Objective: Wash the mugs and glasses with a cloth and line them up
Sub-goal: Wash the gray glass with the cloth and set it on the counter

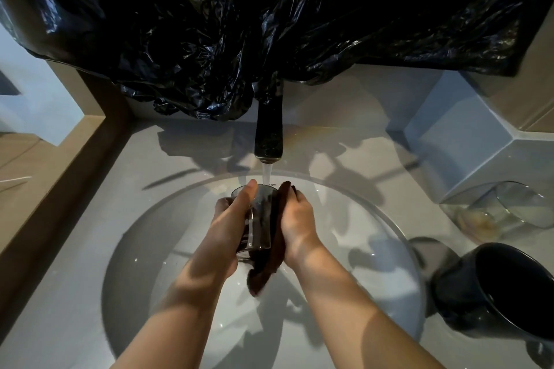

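Glass (260,213) is held over the sink (374,219), rim toward 12 o'clock under the tap (269,135), left hand (232,219) gripping its 9 o'clock side, right hand (296,219) clutching a cloth (266,266) against 3 o'clock.

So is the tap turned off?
No, water streams from the tap onto the glass, which the left hand grips while the right hand holds the cloth against it.

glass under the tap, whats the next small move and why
Probably rotate the glass in the left hand: the right hand presses the cloth against only its right side under the running tap, so turning brings the rest to the cloth.
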`<state>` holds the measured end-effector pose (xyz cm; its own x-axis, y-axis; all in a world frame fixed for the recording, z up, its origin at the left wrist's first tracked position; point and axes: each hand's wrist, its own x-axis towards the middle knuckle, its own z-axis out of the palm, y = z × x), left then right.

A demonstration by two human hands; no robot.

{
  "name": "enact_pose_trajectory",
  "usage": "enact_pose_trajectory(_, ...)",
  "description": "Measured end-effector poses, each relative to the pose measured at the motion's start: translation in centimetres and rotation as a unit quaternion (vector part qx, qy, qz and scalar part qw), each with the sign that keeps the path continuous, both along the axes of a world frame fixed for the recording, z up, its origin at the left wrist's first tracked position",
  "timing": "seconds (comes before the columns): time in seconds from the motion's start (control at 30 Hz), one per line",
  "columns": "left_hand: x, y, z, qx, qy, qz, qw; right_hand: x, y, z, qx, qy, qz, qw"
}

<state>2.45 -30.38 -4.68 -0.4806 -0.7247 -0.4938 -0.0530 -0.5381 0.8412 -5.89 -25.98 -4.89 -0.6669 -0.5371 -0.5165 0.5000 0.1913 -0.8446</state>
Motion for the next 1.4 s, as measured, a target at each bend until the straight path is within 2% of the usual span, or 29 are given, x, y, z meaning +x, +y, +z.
enact_pose_trajectory(0.13,-0.2,-0.2,0.1,-0.010,-0.021,0.013,1.000,2.3,0.1,-0.1,0.028,0.169,0.114,0.979)
enact_pose_trajectory(0.2,0.1,0.1,0.2,-0.008,-0.013,0.003,1.000,2.1,0.2,0.2,0.011,0.125,0.103,0.987)
enact_pose_trajectory(0.3,0.4,0.3,-0.1,0.015,0.030,-0.026,0.999,0.1,0.2,0.2,-0.020,-0.048,0.002,0.999)
enact_pose_trajectory(0.37,0.3,0.3,-0.2,0.006,0.031,-0.028,0.999,-0.1,0.4,0.0,-0.026,-0.106,0.012,0.994)
enact_pose_trajectory(0.4,0.3,0.2,-0.2,0.005,0.030,-0.019,0.999,0.3,0.4,-0.1,-0.031,-0.103,0.038,0.993)
enact_pose_trajectory(0.5,0.5,0.2,-0.1,-0.004,0.024,-0.042,0.999,1.2,0.9,-0.5,-0.034,0.004,0.119,0.992)
enact_pose_trajectory(0.6,0.8,0.0,0.0,0.029,0.032,-0.077,0.996,1.1,1.3,-0.4,-0.041,0.069,0.065,0.995)
enact_pose_trajectory(0.7,0.9,0.2,0.5,0.029,0.045,-0.082,0.995,0.2,1.1,-0.5,-0.007,0.027,0.011,1.000)
enact_pose_trajectory(0.8,0.7,0.5,0.5,0.005,0.047,-0.045,0.998,0.4,1.0,0.6,-0.051,-0.028,0.068,0.996)
enact_pose_trajectory(0.9,0.7,0.4,0.0,-0.002,0.036,-0.016,0.999,0.8,0.5,0.0,-0.015,0.051,0.107,0.993)
enact_pose_trajectory(0.97,0.7,0.7,0.2,0.016,0.047,-0.027,0.998,0.8,0.2,0.0,0.012,0.101,0.045,0.994)
enact_pose_trajectory(1.07,0.4,0.9,0.2,0.016,0.054,-0.043,0.997,0.2,0.2,0.3,0.014,0.073,0.011,0.997)
enact_pose_trajectory(1.13,0.3,0.9,0.3,0.001,0.044,-0.029,0.999,0.3,0.3,0.4,-0.018,0.069,0.069,0.995)
enact_pose_trajectory(1.23,0.2,0.6,-0.4,-0.012,0.025,0.002,1.000,0.6,0.4,-0.1,-0.026,0.128,0.121,0.984)
enact_pose_trajectory(1.3,0.2,0.9,-0.2,0.005,0.039,0.002,0.999,0.1,0.2,-0.4,-0.018,0.150,0.081,0.985)
enact_pose_trajectory(1.4,0.0,1.3,0.1,0.050,0.068,-0.011,0.996,-0.7,0.4,-0.2,-0.014,0.108,0.039,0.993)
